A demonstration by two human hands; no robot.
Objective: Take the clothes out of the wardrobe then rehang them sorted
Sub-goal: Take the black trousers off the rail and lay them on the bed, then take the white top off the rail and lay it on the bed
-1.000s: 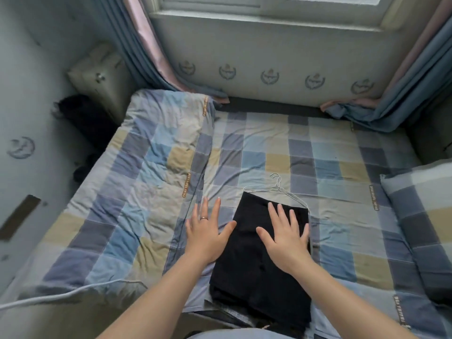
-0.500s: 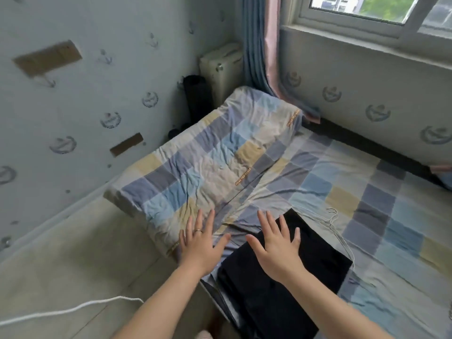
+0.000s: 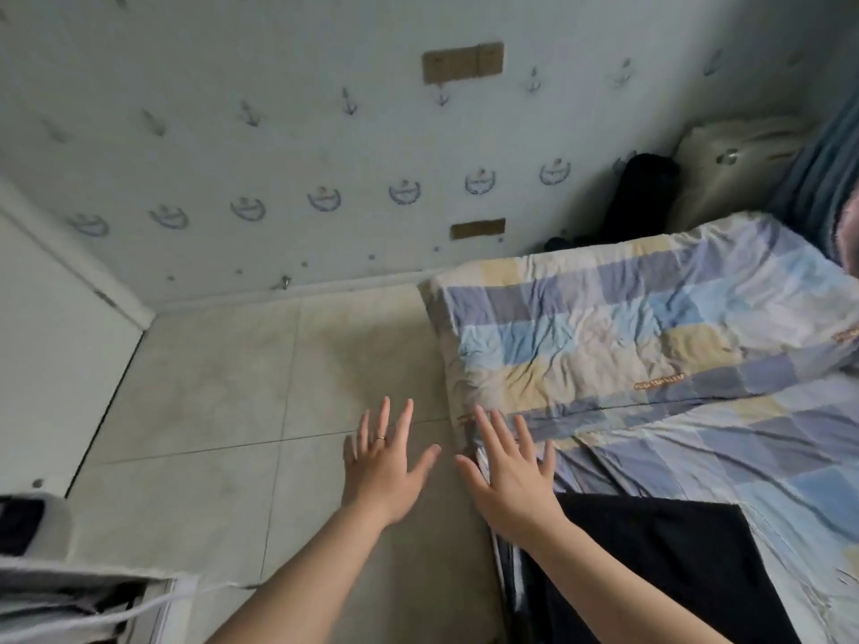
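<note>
We find both hands empty, fingers spread, palms down and apart from each other. The left hand (image 3: 386, 462) hangs over the floor tiles (image 3: 223, 383); the right hand (image 3: 511, 476) is at the edge of the bed (image 3: 697, 457), its wrist just beside the folded black garment (image 3: 674, 564). That garment lies flat on the checked sheet at the near corner of the bed, touched by neither hand. A folded checked quilt (image 3: 627, 327) lies further up the bed. No wardrobe is identifiable in this view; a white panel (image 3: 51, 346) stands at the left, and we cannot tell what it belongs to.

In our judgement the step in hand is turning away to fetch the next item. To do it well, we advise leaving the black garment square on the bed, laying each further piece beside it by kind rather than heaped on top, and keeping hangers with their clothes.
</note>
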